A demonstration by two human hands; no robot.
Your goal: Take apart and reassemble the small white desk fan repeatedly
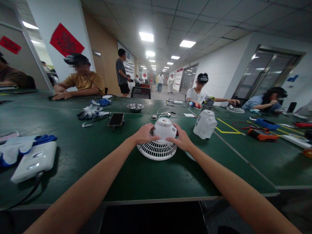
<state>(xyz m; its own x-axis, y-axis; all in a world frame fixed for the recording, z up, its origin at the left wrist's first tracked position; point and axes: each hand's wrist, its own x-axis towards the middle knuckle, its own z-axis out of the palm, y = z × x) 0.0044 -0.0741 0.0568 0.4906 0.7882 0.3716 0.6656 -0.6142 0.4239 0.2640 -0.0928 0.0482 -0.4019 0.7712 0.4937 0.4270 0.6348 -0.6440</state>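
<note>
A white fan housing (165, 129), domed and slotted at the top, stands over a round white fan grille (157, 152) on the green table. My left hand (146, 134) grips the left side of the housing, its thumb across the front. On the other side my right hand (181, 137) is wrapped round it in the same way. The thumbs are close together but apart. Fingers behind the housing are hidden. To the right of my right hand stands a white slotted plastic cover (206, 124). A white cable (163, 113) lies coiled just behind the housing.
Left on the green table (80, 162) are a white power bank (36, 161), gloves (91, 112) and a phone (116, 119). A metal bowl (135, 107) stands farther back. Rightward lie an orange multimeter (262, 135) and a blue case (267, 123). Co-workers sit across the table.
</note>
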